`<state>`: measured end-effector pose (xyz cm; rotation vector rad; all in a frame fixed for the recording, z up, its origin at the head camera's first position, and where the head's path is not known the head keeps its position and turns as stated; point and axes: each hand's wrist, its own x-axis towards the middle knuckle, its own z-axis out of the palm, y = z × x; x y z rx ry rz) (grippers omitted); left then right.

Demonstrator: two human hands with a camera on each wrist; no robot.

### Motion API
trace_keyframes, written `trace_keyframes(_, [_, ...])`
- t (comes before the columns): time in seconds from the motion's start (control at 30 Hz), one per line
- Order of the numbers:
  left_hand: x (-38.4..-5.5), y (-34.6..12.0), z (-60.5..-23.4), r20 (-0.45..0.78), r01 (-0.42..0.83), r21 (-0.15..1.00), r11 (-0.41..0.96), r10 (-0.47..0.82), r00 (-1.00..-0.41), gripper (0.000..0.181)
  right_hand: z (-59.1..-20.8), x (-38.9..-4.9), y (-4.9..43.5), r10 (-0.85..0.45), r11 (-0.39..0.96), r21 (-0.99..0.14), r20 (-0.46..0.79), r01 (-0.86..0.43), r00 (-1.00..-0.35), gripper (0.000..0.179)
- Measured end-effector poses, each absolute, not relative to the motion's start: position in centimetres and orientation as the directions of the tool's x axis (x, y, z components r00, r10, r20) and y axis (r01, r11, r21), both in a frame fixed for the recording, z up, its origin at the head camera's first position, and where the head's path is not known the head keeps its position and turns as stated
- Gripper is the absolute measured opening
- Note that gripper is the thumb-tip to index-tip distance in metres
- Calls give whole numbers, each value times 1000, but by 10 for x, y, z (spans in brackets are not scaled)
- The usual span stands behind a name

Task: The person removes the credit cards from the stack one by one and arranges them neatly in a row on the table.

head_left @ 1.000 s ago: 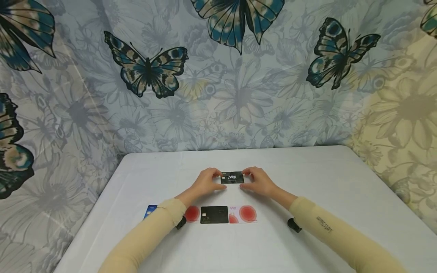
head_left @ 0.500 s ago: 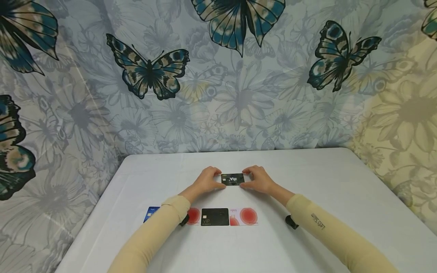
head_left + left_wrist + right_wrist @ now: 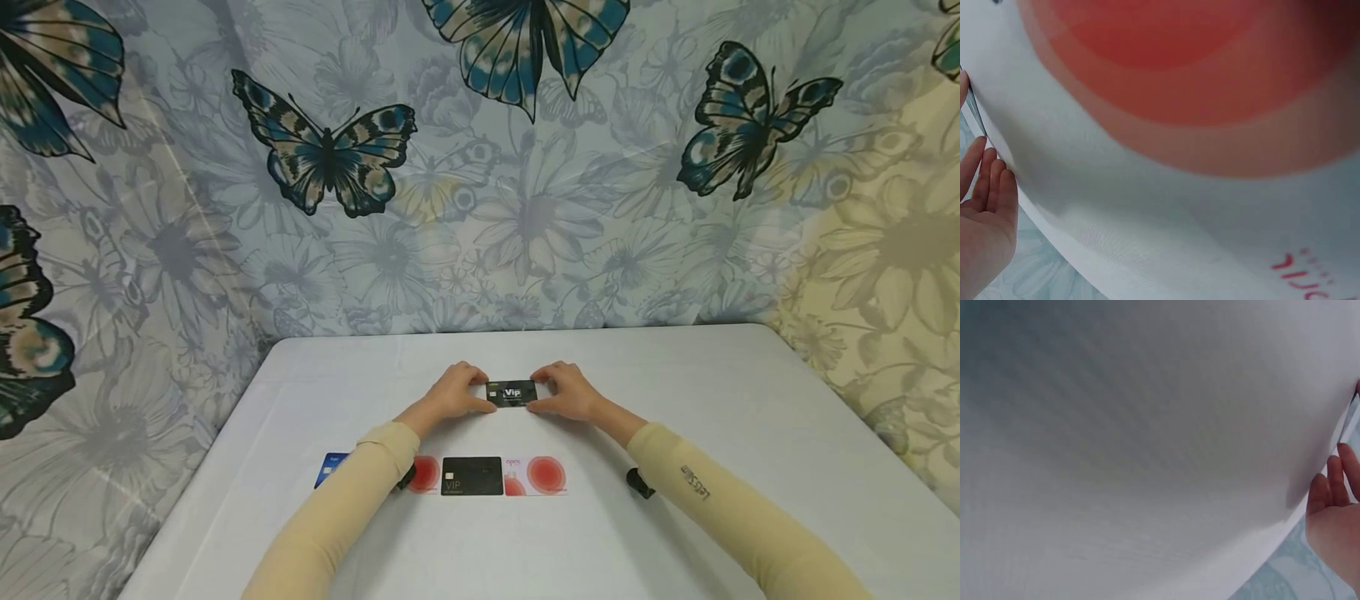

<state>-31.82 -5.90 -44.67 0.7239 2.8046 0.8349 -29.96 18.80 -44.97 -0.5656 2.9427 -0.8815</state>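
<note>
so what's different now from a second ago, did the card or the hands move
The left sleeve and right sleeve have shifted slightly inward, and the knuckles of the left hand and right hand sit a little higher. Nothing was taken up or let go: both hands hold the ends of the far black card, which, like the nearer row of cards, shows no clear move.
</note>
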Motion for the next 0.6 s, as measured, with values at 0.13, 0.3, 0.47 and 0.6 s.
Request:
trace_keyframes(0.13, [-321, -60, -448, 18, 413, 550, 726, 485, -875, 53, -449, -302, 189, -359, 768, -544, 70, -337, -931, 51])
trace_keyframes(0.3, [-319, -57, -444, -18, 385, 529, 756, 464, -886, 49, -448, -304, 190, -377, 748, -569, 59, -342, -924, 48])
trace_keyframes(0.47, [-318, -57, -443, -15, 391, 515, 763, 464, -886, 49, -447, -304, 190, -385, 740, -577, 57, -346, -921, 48])
trace_keyframes(0.6, [-317, -56, -443, 3, 394, 522, 756, 461, -888, 50, -447, -304, 190, -379, 734, -587, 64, -342, -923, 48])
